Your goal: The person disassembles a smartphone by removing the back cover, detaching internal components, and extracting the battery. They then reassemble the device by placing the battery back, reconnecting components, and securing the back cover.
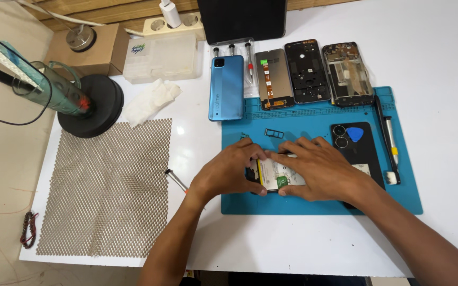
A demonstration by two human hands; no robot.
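both hands (276, 172) palm-down, fingers pressing opened phone (279, 176), blue mat (314, 204)

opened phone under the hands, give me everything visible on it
The opened phone lies flat on the blue work mat, back cover off, so a pale battery with a green patch near its lower edge shows. A dark frame edge is visible at its left end. The left hand grips that left end; the right hand lies across its top and right side, fingertips pressing near the upper edge. Most of the body is hidden by the hands. A black rear cover lies just right of it.
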